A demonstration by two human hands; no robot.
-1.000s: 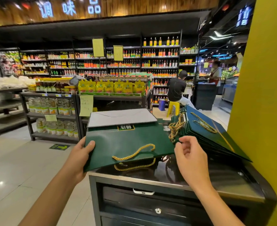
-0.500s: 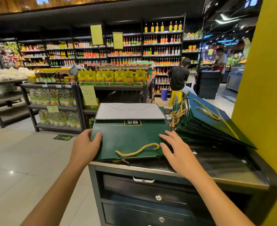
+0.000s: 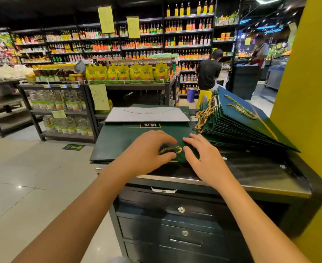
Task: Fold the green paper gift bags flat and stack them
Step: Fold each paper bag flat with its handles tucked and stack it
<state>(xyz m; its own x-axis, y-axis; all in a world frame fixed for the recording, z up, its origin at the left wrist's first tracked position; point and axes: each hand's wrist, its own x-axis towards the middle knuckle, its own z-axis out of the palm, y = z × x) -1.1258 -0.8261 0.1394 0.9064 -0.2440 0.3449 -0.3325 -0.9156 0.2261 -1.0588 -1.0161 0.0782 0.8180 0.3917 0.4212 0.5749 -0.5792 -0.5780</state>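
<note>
A supermarket aisle of bottle-lined shelves [image 3: 188,40] fills the background, with a yellow pillar [image 3: 308,92] rising at the right edge. In front of the person wearing the camera stands a dark cabinet of locked drawers [image 3: 175,215], and its steel worktop [image 3: 260,179] serves as the packing station.

On the right of the worktop, a thick stack of green bags [image 3: 237,128] leans fanned against the pillar, gold cords bunched at its upper end. Left of it, just beside the fan, a single green bag [image 3: 118,141] lies flat with its left end jutting past the worktop's edge. A pale sheet [image 3: 146,114] lies on its far part.

Both hands sit on the near edge of this flat bag. The right hand [image 3: 205,160] is released, with fingers spread and tips pressing the paper. The left hand [image 3: 146,154] arches over the gold cord handle [image 3: 172,149], which loops between its fingers and thumb. Whether its grip actually pinches the cord or merely covers it cannot be told.

The step in hand appears to be the final flattening, smoothing the folded bag and tucking its cord down. The next move likely calls for a firm hold on both near corners, so the bag slides right onto the leaning stack without springing open. The cord must lie clear of the edges, and the fan is best left undisturbed, since it looks liable to slip.
</note>
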